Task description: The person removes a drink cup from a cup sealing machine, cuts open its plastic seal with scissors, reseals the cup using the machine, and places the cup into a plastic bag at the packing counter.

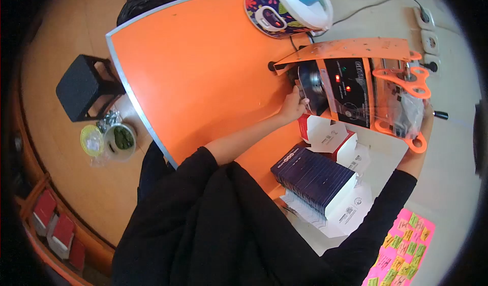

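An orange cup sealing machine (356, 90) with a black control panel and lit red lights stands on the orange table (203, 57). My left hand (293, 106) is at its near-left side, fingers closed on the edge of a dark tray (314, 103) below a round metal part. What lies inside the tray is hard to make out. My right hand (428, 117) reaches to the machine's far right side, close to a black-knobbed lever (440, 115). Its fingers are mostly hidden behind the machine. Clear plastic (409, 114) hangs between the orange roll holders.
A patterned rice cooker (272, 14) stands at the table's back, its cord running to wall sockets (427, 29). Red-white boxes (330, 139) and a dark box (312, 177) lie near my body. A black stool (84, 88) and a tub of leaves (122, 138) are left.
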The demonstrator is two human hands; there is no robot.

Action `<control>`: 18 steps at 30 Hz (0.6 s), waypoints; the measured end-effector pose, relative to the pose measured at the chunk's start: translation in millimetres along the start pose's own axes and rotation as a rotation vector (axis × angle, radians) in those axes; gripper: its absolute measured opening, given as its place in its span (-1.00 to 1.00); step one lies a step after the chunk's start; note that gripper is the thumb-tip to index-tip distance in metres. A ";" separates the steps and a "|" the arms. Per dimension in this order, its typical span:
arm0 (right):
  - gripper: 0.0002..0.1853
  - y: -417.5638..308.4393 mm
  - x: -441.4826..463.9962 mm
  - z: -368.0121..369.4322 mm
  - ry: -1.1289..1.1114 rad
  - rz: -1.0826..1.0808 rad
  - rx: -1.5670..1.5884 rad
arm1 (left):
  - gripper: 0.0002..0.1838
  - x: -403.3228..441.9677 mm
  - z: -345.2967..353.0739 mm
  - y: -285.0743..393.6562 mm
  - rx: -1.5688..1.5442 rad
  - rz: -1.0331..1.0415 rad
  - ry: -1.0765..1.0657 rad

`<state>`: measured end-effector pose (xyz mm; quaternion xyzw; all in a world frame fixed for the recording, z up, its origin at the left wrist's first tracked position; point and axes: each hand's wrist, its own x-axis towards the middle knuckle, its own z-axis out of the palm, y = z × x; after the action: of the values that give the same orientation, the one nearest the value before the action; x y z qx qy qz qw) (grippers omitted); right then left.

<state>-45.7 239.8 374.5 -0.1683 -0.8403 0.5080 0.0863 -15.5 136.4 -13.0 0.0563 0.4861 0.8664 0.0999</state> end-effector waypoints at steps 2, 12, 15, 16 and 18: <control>-0.45 -2.9 -5.7 6.9 -0.009 0.012 0.042 | -0.71 8.1 3.9 -9.9 0.018 -0.009 -0.021; -0.48 -6.6 -15.2 21.8 -0.018 0.047 0.208 | -0.62 30.2 16.4 -21.4 -0.125 -0.014 -0.027; -0.49 -2.9 -7.7 14.2 -0.056 0.022 0.203 | -0.63 31.5 15.6 -22.4 -0.134 -0.015 -0.055; -0.49 -2.6 -2.6 10.4 -0.072 0.020 0.203 | -0.63 32.3 15.7 -25.8 -0.131 -0.012 -0.067; -0.49 1.4 3.8 3.4 -0.114 -0.017 0.190 | -0.64 32.8 14.7 -29.2 -0.176 -0.013 -0.077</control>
<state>-50.0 239.0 371.6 -0.1230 -0.7932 0.5935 0.0582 -41.1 171.0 -30.2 0.0772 0.4044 0.9022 0.1288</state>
